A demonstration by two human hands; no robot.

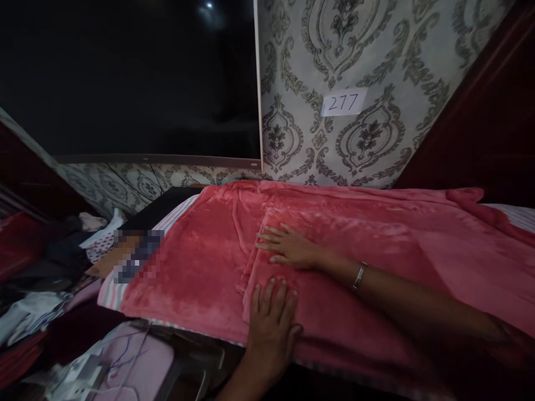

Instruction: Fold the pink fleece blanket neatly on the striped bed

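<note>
Head view: pink fleece blanket [334,245] is being flattened on the bed [175,214], frame centre. Left hand [271,317] and right hand [292,248] are being pressed flat on the folded edge, fingers spread. One fold looks done; the rest is lying unfolded.
</note>
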